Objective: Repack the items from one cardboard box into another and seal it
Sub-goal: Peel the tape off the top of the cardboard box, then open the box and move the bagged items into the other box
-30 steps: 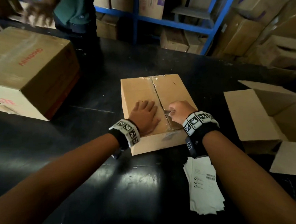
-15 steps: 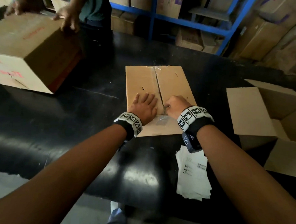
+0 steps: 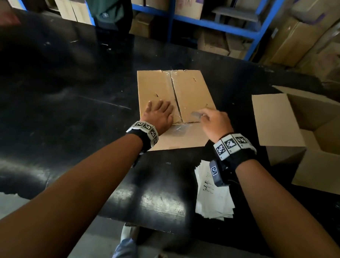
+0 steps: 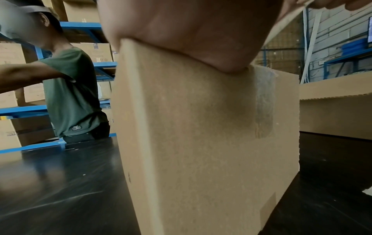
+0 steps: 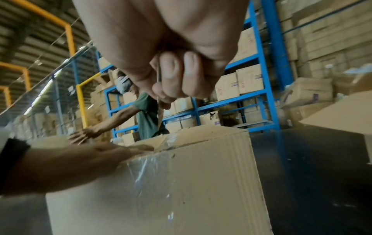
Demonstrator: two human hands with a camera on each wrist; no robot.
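A closed cardboard box (image 3: 190, 94) sits mid-table, with clear tape along its centre seam and down its near face (image 5: 181, 190). My left hand (image 3: 160, 114) lies flat on the left top flap near the front edge, its palm (image 4: 181, 31) pressing the box edge (image 4: 201, 143). Just right of the seam, my right hand (image 3: 215, 121) hovers over the front of the right flap. Its fingers (image 5: 173, 79) are curled round a thin blade (image 5: 159, 74). A second cardboard box (image 3: 280, 118) stands open to the right, and its inside is not visible.
A stack of white papers (image 3: 213, 194) lies near the front edge of the black table (image 3: 68, 103). A person in a green shirt (image 3: 106, 5) stands at the far side. Blue shelving (image 3: 210, 24) full of cartons runs behind, and more cartons are piled at the far right.
My right hand has come off the seam and shifted right with the blade. The other person has moved the large box off the table's left side, out of view. My left hand stays put.
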